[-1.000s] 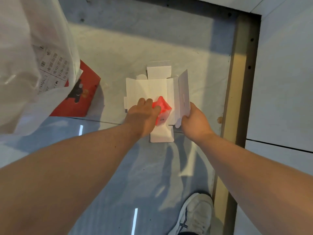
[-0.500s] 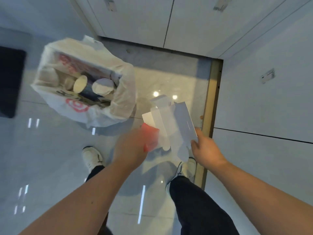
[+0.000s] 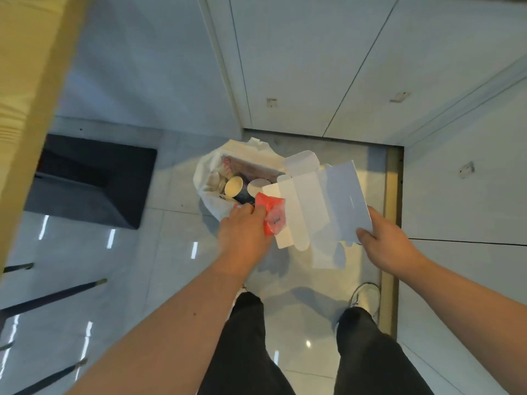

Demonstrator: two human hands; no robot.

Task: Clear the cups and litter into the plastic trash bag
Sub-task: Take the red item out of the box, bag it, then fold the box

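Both hands hold litter: left hand (image 3: pixel 242 232) pinches a red wrapper (image 3: pixel 272 213), right hand (image 3: pixel 382 243) grips the flattened white carton (image 3: pixel 322 201), above the open trash bag (image 3: pixel 208 195) of cups (image 3: pixel 236 188). Best fold the carton first so it drops inside

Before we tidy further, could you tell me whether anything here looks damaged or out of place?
Nothing looks spilled. The white carton is unfolded flat rather than boxed, held above the floor by the right hand and the left hand, which also pinches a crumpled red wrapper. The plastic trash bag stands open with cups inside.
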